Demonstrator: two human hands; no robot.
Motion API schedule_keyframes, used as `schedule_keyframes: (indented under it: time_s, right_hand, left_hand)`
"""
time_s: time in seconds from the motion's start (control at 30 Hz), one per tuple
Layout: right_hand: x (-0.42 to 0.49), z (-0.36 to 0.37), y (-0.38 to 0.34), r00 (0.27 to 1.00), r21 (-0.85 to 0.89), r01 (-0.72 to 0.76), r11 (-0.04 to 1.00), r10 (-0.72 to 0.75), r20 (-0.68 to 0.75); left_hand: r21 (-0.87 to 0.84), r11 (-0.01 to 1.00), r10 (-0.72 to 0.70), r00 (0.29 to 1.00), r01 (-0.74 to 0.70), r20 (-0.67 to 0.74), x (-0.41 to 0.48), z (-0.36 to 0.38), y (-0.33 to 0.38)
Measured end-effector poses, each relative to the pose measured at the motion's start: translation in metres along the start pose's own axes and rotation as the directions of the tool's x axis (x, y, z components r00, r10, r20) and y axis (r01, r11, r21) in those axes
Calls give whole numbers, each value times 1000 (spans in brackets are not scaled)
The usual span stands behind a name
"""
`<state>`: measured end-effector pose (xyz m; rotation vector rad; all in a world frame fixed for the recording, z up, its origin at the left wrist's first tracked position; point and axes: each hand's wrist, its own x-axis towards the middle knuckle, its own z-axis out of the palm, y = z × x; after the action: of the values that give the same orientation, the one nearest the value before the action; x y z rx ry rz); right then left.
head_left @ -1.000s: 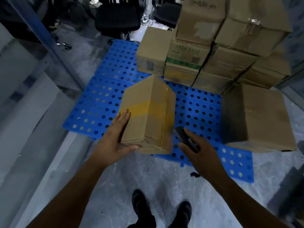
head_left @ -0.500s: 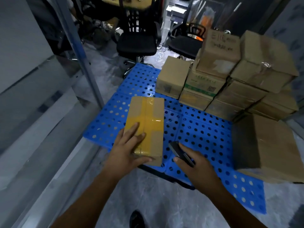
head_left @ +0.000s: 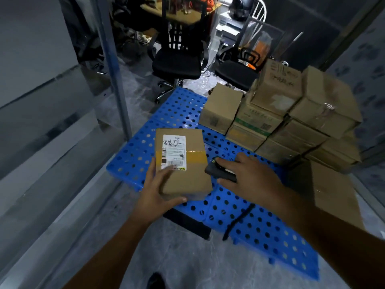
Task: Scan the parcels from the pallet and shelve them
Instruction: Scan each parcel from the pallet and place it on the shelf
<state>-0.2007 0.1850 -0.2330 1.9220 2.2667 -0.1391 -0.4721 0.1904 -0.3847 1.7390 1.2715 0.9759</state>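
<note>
Grey floor (head_left: 187, 263) is under you, and a blue pallet (head_left: 260, 232) full of round holes lies on it. You are looking down at your two bare arms.

Your left hand (head_left: 158, 190) holds a brown parcel (head_left: 187, 178) by its near left corner. Your thumb lies along the near edge. Your fingers lie on top, and their tips touch the white label (head_left: 174, 152). The parcel is over the left part of the pallet, with the label side facing up. A band of yellow tape (head_left: 198, 157) goes across it. You cannot tell from here if the bottom of the parcel touches the pallet.

Your right hand (head_left: 252, 174) is wrapped around a dark scanner (head_left: 218, 172). The scanner is just beside the right edge of the parcel, and its front end points at the parcel. A small green spot shows on top of it.

A black cord (head_left: 237, 220) shows over the pallet, near your right arm.

More brown boxes (head_left: 291, 122) are piled on the far right part of the pallet, some on top of others. One big box (head_left: 333, 197) sits alone on the near right, partly behind your right arm.

Past the pallet stand a black office chair (head_left: 177, 63) and a second chair (head_left: 235, 74). A metal post (head_left: 112, 65) goes up on the left. The tip of a dark shoe (head_left: 155, 280) shows at the bottom edge.
</note>
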Motion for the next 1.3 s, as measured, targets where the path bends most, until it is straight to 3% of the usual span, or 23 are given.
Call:
schedule_keyframes:
  time_s: [0.07,0.33,0.47,0.57,0.67,0.73,0.93,1.13,1.3]
  right_hand:
    - [13,-9,-3,997,-122,67,990,-64,30]
    - [32,-23,-7,979,-296,197,935,-171,110]
    - [25,-10,2,974,-273,226,935,-216,68]
    - [20,12,20,982,-124,186,975,-182,40]
    - [21,42,40,996,213,-36,976,18,88]
    - [29,63,46,981,332,-157,930,109,158]
    - [46,102,21,967,662,-146,735,-35,252]
    - [63,80,-43,941,718,104,688,-302,153]
    - [67,33,-156,867,785,258,564,-493,69]
  left_hand:
    - [31,999,-37,999,38,-34,-2,9,7]
    - [-19,998,-58,996,57,-72,-4,17,-2]
    - [17,997,-74,995,75,-71,-3,19,-2]
    - [25,993,-117,991,119,-70,-4,22,0]
    - [4,986,-168,983,169,-74,-6,23,2]
    - [6,987,-157,982,159,-108,-7,23,4]
    - [50,982,-165,951,184,-262,-44,14,16]
    - [46,964,-205,838,263,-506,-108,-32,37]
    - [-46,945,-242,598,324,-764,-164,-87,61]
